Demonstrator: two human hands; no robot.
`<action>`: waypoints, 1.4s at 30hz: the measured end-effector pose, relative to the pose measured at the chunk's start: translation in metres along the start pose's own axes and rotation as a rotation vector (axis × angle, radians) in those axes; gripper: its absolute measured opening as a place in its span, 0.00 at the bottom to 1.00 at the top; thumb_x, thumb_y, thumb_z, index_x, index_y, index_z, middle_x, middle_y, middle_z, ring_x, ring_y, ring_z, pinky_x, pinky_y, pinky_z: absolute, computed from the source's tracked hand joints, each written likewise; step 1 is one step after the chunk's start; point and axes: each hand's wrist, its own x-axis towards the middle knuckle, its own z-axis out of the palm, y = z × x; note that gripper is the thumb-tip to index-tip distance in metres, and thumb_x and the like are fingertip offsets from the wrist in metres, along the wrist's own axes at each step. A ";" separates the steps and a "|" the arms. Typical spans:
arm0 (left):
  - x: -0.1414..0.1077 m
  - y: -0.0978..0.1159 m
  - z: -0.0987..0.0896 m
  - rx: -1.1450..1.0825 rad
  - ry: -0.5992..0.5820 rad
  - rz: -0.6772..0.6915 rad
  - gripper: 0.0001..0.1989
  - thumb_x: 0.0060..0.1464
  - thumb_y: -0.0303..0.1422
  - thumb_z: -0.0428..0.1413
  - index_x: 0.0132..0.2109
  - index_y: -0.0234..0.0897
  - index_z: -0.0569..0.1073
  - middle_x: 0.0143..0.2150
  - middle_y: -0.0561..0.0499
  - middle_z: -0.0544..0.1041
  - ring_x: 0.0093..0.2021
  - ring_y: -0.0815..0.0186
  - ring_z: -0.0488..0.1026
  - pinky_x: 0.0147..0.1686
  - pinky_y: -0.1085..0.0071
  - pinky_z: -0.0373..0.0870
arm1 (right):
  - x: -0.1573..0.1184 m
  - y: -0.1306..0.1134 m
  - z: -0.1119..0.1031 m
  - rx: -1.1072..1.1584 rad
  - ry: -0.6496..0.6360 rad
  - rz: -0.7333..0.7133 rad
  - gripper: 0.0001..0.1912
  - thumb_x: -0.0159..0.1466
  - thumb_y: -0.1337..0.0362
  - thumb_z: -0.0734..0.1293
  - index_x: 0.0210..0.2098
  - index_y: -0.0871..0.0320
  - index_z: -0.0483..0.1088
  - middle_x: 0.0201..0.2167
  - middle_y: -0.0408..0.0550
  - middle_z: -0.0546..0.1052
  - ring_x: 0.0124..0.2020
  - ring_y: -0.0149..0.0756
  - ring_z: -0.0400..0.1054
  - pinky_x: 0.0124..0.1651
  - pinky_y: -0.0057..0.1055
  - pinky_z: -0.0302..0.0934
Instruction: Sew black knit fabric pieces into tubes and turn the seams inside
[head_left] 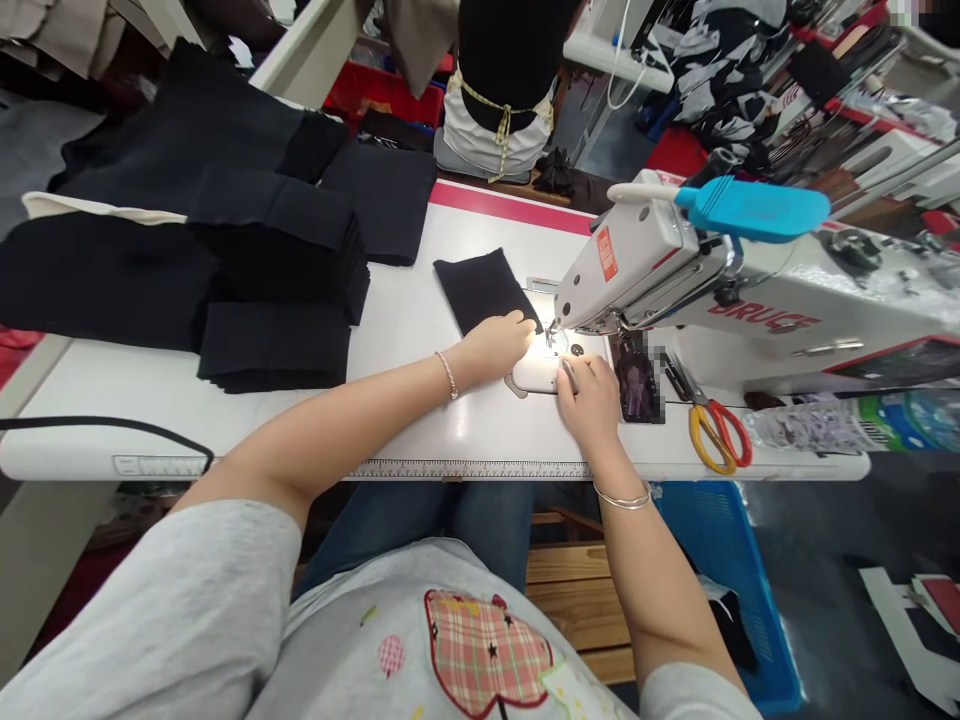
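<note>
Table: white sewing table (405,310), with stacks of black cloth (274,345) to the left and yellow-and-red scissors (716,435) to the right.
Machine: industrial sewing machine (637,270), its head at right, reaching over the table.
Cloth: single black panel (480,290), flat on the table, long axis running from upper left down to lower right, its near end reaching the presser foot (550,335).
Left hand (491,345): fingers lightly extended, resting on the panel's lower edge — no grip.
Right hand (589,405): half curled beside the presser foot; any hold cannot be told.
</note>
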 end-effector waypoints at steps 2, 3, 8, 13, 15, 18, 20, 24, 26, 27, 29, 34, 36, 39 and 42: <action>-0.005 0.003 -0.003 0.016 -0.006 -0.023 0.06 0.57 0.23 0.50 0.37 0.28 0.73 0.40 0.39 0.71 0.41 0.56 0.65 0.27 0.64 0.53 | 0.000 0.000 0.001 0.005 0.004 0.001 0.13 0.66 0.63 0.59 0.45 0.59 0.73 0.38 0.53 0.73 0.41 0.43 0.65 0.45 0.37 0.59; -0.008 0.005 -0.004 0.023 -0.007 -0.034 0.07 0.56 0.23 0.50 0.36 0.28 0.73 0.40 0.38 0.71 0.41 0.56 0.65 0.28 0.63 0.53 | 0.000 0.001 0.001 0.009 0.007 0.001 0.13 0.66 0.64 0.59 0.44 0.60 0.73 0.38 0.53 0.73 0.41 0.43 0.65 0.45 0.37 0.59; -0.027 0.019 -0.010 0.025 0.004 -0.095 0.08 0.57 0.24 0.49 0.38 0.26 0.73 0.42 0.38 0.71 0.42 0.54 0.66 0.31 0.62 0.55 | -0.002 0.001 0.002 0.056 0.022 0.020 0.13 0.65 0.65 0.59 0.43 0.60 0.73 0.37 0.53 0.73 0.42 0.44 0.65 0.46 0.39 0.60; -0.062 0.056 -0.017 -0.014 0.010 -0.142 0.12 0.59 0.25 0.45 0.43 0.25 0.72 0.42 0.38 0.71 0.43 0.53 0.66 0.34 0.60 0.59 | -0.002 0.000 0.002 0.203 0.054 0.099 0.14 0.64 0.65 0.60 0.43 0.60 0.74 0.38 0.54 0.74 0.43 0.45 0.66 0.49 0.42 0.61; -0.080 0.072 -0.021 -0.043 0.006 -0.115 0.13 0.61 0.29 0.46 0.44 0.27 0.73 0.42 0.39 0.72 0.43 0.53 0.66 0.35 0.60 0.62 | -0.004 -0.004 0.000 0.238 0.089 0.131 0.14 0.63 0.65 0.60 0.43 0.60 0.75 0.39 0.55 0.74 0.44 0.45 0.67 0.50 0.42 0.62; -0.106 0.085 -0.028 -0.095 0.008 -0.059 0.14 0.63 0.36 0.47 0.44 0.32 0.74 0.42 0.43 0.72 0.42 0.57 0.67 0.39 0.62 0.66 | -0.018 -0.016 -0.008 0.300 0.185 0.213 0.15 0.64 0.65 0.59 0.43 0.62 0.75 0.41 0.57 0.74 0.44 0.43 0.69 0.50 0.41 0.64; -0.123 0.084 -0.031 -0.195 0.043 -0.090 0.15 0.63 0.35 0.47 0.48 0.33 0.74 0.45 0.43 0.73 0.44 0.58 0.68 0.44 0.63 0.68 | -0.036 -0.029 -0.017 0.343 0.246 0.259 0.14 0.65 0.65 0.59 0.41 0.62 0.75 0.38 0.55 0.75 0.41 0.41 0.71 0.47 0.40 0.66; -0.148 0.061 -0.030 -0.273 0.165 -0.278 0.17 0.63 0.35 0.45 0.52 0.34 0.73 0.50 0.41 0.72 0.50 0.55 0.68 0.53 0.58 0.67 | -0.090 -0.061 -0.034 0.408 0.324 0.318 0.12 0.66 0.66 0.59 0.38 0.58 0.75 0.34 0.52 0.77 0.37 0.39 0.72 0.42 0.37 0.68; -0.155 0.046 -0.027 -0.202 0.226 -0.380 0.18 0.63 0.37 0.45 0.52 0.35 0.73 0.51 0.40 0.72 0.51 0.52 0.68 0.54 0.55 0.66 | -0.117 -0.075 -0.037 0.431 0.359 0.353 0.12 0.66 0.67 0.59 0.37 0.57 0.75 0.33 0.52 0.77 0.37 0.39 0.72 0.41 0.37 0.69; -0.158 0.039 -0.025 -0.157 0.229 -0.425 0.19 0.63 0.38 0.45 0.53 0.35 0.72 0.51 0.39 0.72 0.52 0.50 0.68 0.54 0.54 0.66 | -0.128 -0.080 -0.038 0.445 0.367 0.370 0.12 0.66 0.67 0.59 0.37 0.57 0.75 0.33 0.51 0.77 0.36 0.39 0.73 0.40 0.37 0.69; -0.162 0.029 -0.023 -0.081 0.205 -0.507 0.22 0.62 0.41 0.44 0.55 0.33 0.71 0.52 0.37 0.72 0.51 0.47 0.69 0.53 0.51 0.66 | -0.148 -0.088 -0.037 0.510 0.349 0.423 0.11 0.66 0.67 0.60 0.36 0.55 0.75 0.32 0.50 0.77 0.34 0.39 0.73 0.38 0.36 0.69; -0.165 0.021 -0.022 -0.128 0.164 -0.643 0.24 0.61 0.42 0.44 0.56 0.31 0.69 0.49 0.36 0.74 0.50 0.45 0.71 0.51 0.51 0.68 | -0.167 -0.097 -0.024 0.719 0.291 0.605 0.09 0.64 0.64 0.63 0.35 0.54 0.76 0.30 0.49 0.78 0.31 0.40 0.73 0.34 0.35 0.69; -0.165 0.021 -0.024 -0.208 0.168 -0.698 0.24 0.59 0.42 0.46 0.56 0.33 0.68 0.48 0.37 0.74 0.48 0.47 0.73 0.49 0.53 0.70 | -0.166 -0.100 -0.018 0.769 0.269 0.634 0.09 0.63 0.64 0.63 0.35 0.55 0.77 0.29 0.48 0.79 0.30 0.39 0.74 0.33 0.35 0.69; -0.166 0.023 -0.028 -0.335 0.155 -0.773 0.23 0.54 0.42 0.51 0.54 0.37 0.69 0.43 0.42 0.75 0.41 0.53 0.75 0.43 0.57 0.72 | -0.158 -0.105 -0.013 0.849 0.228 0.665 0.09 0.62 0.63 0.65 0.35 0.56 0.77 0.30 0.49 0.80 0.30 0.39 0.74 0.34 0.35 0.70; -0.166 0.025 -0.033 -0.430 0.133 -0.828 0.23 0.49 0.42 0.54 0.51 0.39 0.71 0.33 0.50 0.73 0.32 0.58 0.73 0.39 0.60 0.71 | -0.148 -0.111 -0.012 0.916 0.194 0.695 0.09 0.61 0.62 0.65 0.36 0.57 0.77 0.30 0.49 0.80 0.30 0.38 0.74 0.35 0.35 0.71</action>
